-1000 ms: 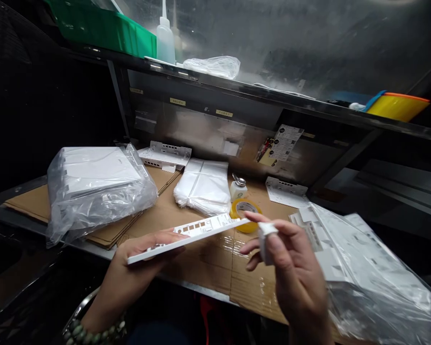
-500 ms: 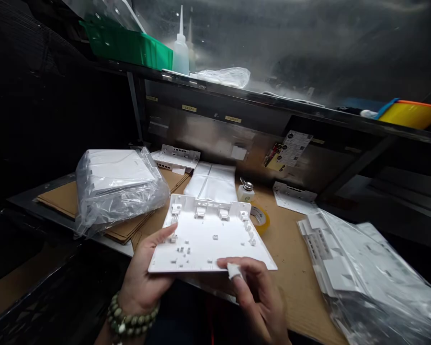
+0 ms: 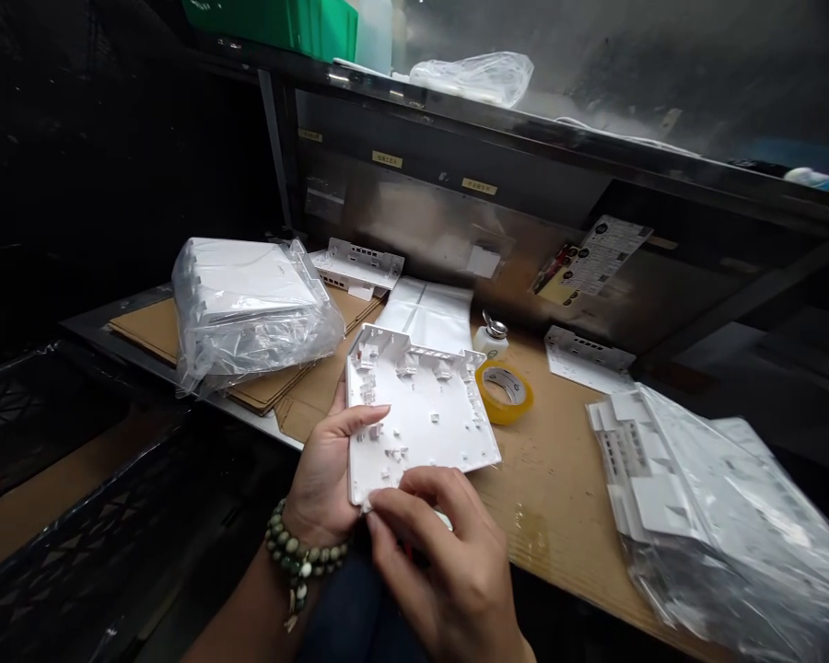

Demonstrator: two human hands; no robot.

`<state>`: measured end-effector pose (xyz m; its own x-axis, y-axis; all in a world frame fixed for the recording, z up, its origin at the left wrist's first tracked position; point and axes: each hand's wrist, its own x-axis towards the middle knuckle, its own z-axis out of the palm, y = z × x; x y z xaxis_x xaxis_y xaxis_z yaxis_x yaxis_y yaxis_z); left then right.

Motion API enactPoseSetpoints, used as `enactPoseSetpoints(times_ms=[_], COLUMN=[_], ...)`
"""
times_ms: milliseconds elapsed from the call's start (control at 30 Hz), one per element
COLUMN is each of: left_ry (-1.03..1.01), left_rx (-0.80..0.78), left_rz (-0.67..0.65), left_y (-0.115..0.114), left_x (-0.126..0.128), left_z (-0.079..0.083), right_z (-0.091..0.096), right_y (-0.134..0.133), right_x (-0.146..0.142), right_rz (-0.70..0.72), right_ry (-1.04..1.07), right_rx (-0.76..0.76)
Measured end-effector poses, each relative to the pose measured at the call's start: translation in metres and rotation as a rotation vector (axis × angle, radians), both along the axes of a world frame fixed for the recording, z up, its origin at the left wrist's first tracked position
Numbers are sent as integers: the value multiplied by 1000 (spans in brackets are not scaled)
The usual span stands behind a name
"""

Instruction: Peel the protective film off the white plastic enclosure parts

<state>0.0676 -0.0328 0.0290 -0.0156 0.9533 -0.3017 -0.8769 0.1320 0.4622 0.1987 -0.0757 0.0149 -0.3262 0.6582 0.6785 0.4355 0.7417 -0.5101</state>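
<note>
Left hand [image 3: 324, 479] thumb-up, gripping; right hand [image 3: 442, 562] fingers curled, seemingly pinching

A flat white moulded-plastic cover panel [image 3: 421, 419], roughly square with rounded corners, is held above the near edge of the cardboard-covered workbench [image 3: 559, 479]. Its inner face is turned up, showing small raised clips, posts and ribs, with a row of taller latch tabs along the far rim. It tilts slightly, the far rim higher.
</note>
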Motion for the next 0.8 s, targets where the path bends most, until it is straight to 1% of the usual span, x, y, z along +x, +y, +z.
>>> enactPoseSetpoints(times_ms=[67, 167, 233, 300, 367, 400, 467, 533, 567, 600, 633, 700, 733, 800], left_ry=[7, 21, 31, 58, 90, 111, 160, 214, 232, 239, 246, 259, 258, 254], left_rx=[2, 2, -13, -22, -37, -49, -79, -126, -170, -238, -324, -491, -543, -582], left_rz=[25, 52, 56, 64, 60, 43, -15, -77, -83, -63, -23, 56, 55, -9], left_y=[0, -1, -2, -2, -2, -3, -4, -7, -7, -8, -8, -7, -7, -8], left_x=[1, 6, 7, 3, -8, -16, -33, -49, -55, -60, -64, -70, -72, -77], left_z=[-1, -2, -2, -4, -7, -9, -12, -15, -16, -17, -18, -21, -23, -32], right_z=[1, 1, -1, -5, -12, -15, -21, -24, -25, -25, -25, -27, -28, -30], right_y=[0, -2, -2, 1, 6, 10, 18, 23, 24, 25, 25, 25, 26, 28], right_x=[2, -3, -6, 0, 19, 32, 61, 86, 95, 101, 103, 102, 100, 96], right_rz=[-13, -20, -12, -27, -87, -139, -278, -424, -477, -505, -505, -443, -410, -392], right_ry=[-1, 30, 22, -10, -20, -3, 62, 111, 123, 129, 127, 101, 77, 44], right_rx=[-19, 19, 39, 27, -29, -63, -111, -106, -93, -85, -87, -108, -115, -121])
